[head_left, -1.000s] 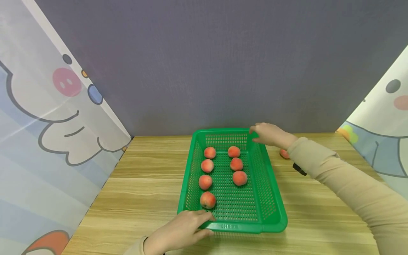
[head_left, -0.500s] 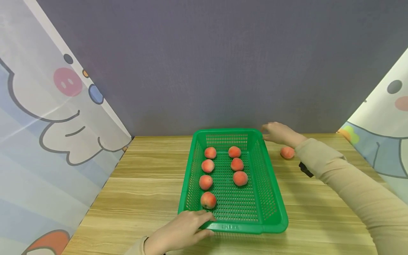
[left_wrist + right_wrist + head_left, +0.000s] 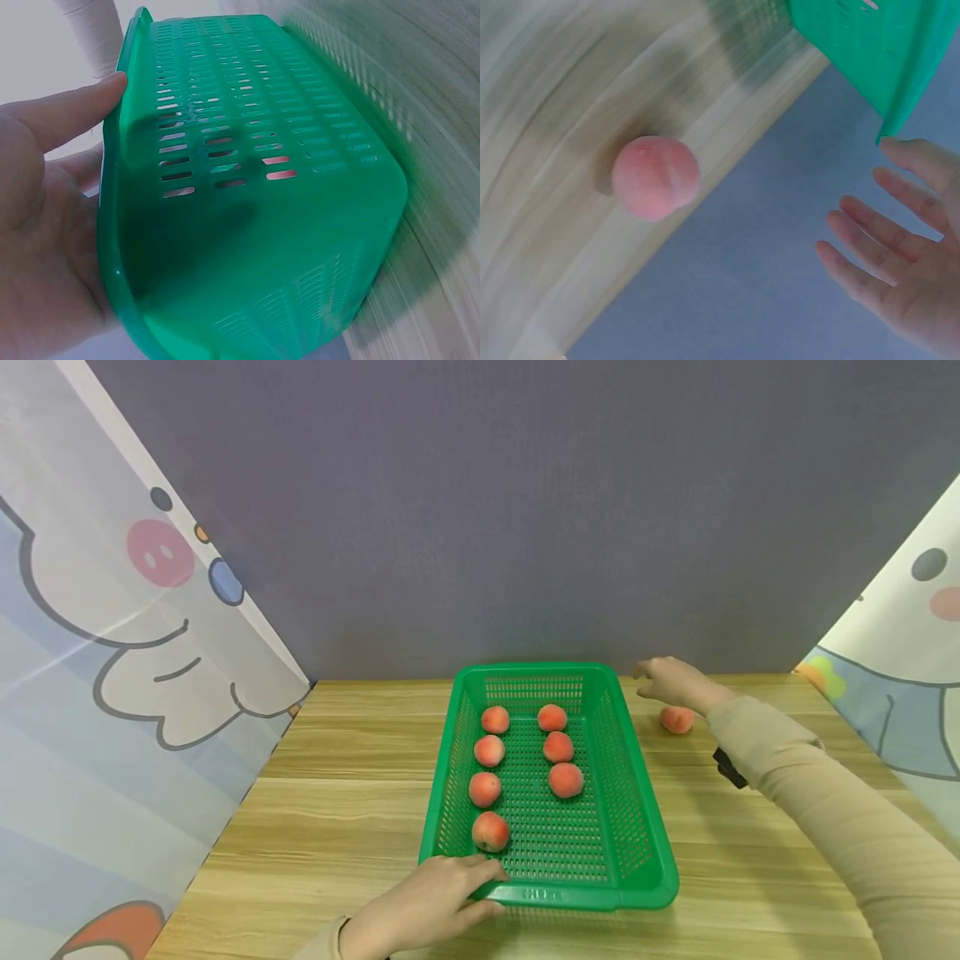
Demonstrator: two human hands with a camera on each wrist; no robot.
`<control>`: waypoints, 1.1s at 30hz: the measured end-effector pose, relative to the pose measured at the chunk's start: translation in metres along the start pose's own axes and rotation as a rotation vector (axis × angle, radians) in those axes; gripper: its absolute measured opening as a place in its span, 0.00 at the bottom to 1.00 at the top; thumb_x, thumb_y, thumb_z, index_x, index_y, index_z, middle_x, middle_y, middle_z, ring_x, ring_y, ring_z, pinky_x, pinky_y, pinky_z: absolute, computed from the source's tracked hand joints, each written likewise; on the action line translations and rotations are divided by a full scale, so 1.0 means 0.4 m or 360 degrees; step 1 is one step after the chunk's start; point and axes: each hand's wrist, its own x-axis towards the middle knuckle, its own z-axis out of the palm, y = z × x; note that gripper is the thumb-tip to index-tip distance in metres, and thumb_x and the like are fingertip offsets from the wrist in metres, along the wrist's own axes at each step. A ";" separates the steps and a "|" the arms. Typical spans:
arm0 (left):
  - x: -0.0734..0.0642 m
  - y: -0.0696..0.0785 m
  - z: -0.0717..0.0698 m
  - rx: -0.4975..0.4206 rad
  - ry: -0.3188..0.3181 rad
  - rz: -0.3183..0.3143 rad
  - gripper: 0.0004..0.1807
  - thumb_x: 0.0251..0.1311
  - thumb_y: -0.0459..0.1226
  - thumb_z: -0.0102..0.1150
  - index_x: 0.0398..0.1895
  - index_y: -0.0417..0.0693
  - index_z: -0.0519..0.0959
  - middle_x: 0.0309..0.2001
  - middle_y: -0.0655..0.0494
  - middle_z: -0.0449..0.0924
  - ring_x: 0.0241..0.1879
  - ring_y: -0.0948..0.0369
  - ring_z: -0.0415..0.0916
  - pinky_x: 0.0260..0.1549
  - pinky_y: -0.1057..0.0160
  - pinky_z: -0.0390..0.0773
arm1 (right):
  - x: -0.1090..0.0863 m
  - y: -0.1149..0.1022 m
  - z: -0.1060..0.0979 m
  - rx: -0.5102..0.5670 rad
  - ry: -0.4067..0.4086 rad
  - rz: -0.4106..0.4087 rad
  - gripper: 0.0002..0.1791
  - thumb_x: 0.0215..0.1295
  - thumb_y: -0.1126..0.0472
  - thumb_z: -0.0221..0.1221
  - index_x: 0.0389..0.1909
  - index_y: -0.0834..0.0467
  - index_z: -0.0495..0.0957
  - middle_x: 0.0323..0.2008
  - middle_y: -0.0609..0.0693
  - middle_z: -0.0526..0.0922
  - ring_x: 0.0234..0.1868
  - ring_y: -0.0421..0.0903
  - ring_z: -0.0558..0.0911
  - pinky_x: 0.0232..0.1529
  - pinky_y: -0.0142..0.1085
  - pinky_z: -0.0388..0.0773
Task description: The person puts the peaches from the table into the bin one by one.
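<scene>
A green plastic basket (image 3: 648, 793) stands on the table with several peaches (image 3: 484, 789) in two rows inside it. The left row is longer; the right row has three peaches (image 3: 558, 747). My left hand (image 3: 431, 897) holds the basket's near rim at its left part, fingers over the rim and thumb on the outer side; the left wrist view shows the thumb (image 3: 75, 109) at the rim. Beyond the far right corner, my right hand (image 3: 678, 683) hovers with fingers spread and nothing in them. Below it, a single peach (image 3: 656, 178) lies on the table.
The wood-grain table (image 3: 337, 777) runs back to a dark grey wall (image 3: 450, 527). Cartoon-printed panels (image 3: 112, 652) flank it on both sides. A black strap piece (image 3: 729, 768) hangs at my right wrist.
My right hand has moved right, from over the basket's far right corner to beyond it, near the loose peach, which shows more fully. My left hand and the basket have stayed put.
</scene>
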 end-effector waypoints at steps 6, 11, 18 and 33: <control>0.000 -0.001 0.001 0.0002 0.0000 0.0001 0.12 0.58 0.43 0.53 0.43 0.49 0.74 0.38 0.62 0.78 0.34 0.73 0.74 0.30 0.78 0.70 | -0.008 0.032 0.017 -0.0014 -0.0020 0.0041 0.17 0.55 0.66 0.57 0.43 0.74 0.71 0.41 0.70 0.75 0.42 0.65 0.73 0.42 0.52 0.70; 0.000 0.000 0.002 0.0012 0.0009 -0.0002 0.12 0.58 0.43 0.54 0.43 0.50 0.74 0.38 0.63 0.77 0.34 0.74 0.73 0.29 0.78 0.70 | -0.017 0.053 0.036 0.0002 -0.0024 0.0077 0.17 0.54 0.67 0.56 0.43 0.74 0.71 0.40 0.72 0.74 0.42 0.66 0.73 0.41 0.52 0.71; 0.001 -0.003 0.005 0.0008 0.0016 -0.0005 0.12 0.57 0.42 0.54 0.43 0.50 0.74 0.37 0.63 0.77 0.32 0.75 0.72 0.27 0.80 0.68 | -0.029 0.081 0.064 0.0066 -0.0021 0.0083 0.17 0.53 0.68 0.56 0.42 0.75 0.71 0.42 0.74 0.72 0.43 0.68 0.71 0.41 0.53 0.70; 0.003 0.000 0.003 0.0018 0.0004 -0.0021 0.12 0.58 0.43 0.53 0.43 0.50 0.74 0.36 0.63 0.77 0.31 0.75 0.72 0.27 0.78 0.69 | -0.052 0.110 0.099 0.0078 0.0015 0.0117 0.16 0.53 0.71 0.52 0.43 0.75 0.70 0.42 0.75 0.72 0.43 0.69 0.71 0.41 0.54 0.69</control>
